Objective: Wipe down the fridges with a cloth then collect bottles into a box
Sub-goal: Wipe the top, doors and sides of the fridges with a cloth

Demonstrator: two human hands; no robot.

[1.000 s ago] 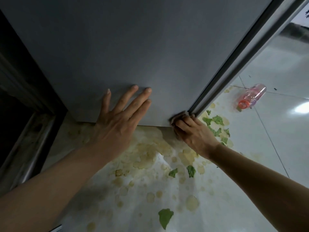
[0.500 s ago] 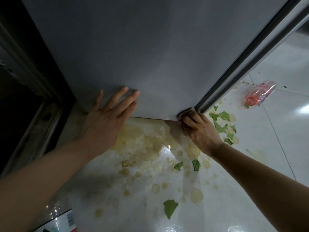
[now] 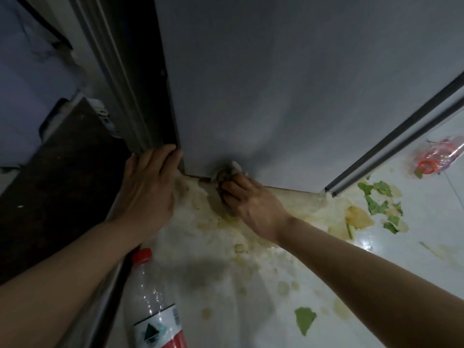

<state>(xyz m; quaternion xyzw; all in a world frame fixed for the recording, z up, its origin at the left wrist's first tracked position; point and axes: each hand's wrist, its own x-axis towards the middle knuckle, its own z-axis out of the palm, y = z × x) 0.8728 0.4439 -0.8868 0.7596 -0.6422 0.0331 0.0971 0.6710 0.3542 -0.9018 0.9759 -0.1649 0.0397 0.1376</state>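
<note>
From the head camera, the person is crouched low at the grey fridge [image 3: 288, 84]. The right hand [image 3: 247, 198] is bunched around a small wadded cloth [image 3: 229, 172], pressing it against the bottom edge of the fridge's side panel, just above the floor. The left hand [image 3: 149, 189] lies flat with fingers straight, its tips hooked over the panel's left bottom corner. On the stained white floor [image 3: 226, 285], a clear plastic bottle [image 3: 153, 300] with a red cap lies near the left forearm; it looks empty, only droplets showing inside. Well off to the right, a pink bottle [image 3: 442, 154] lies on its side with its mouth open; I cannot tell its contents. Green leaf scraps [image 3: 376, 197] are strewn between.
</note>
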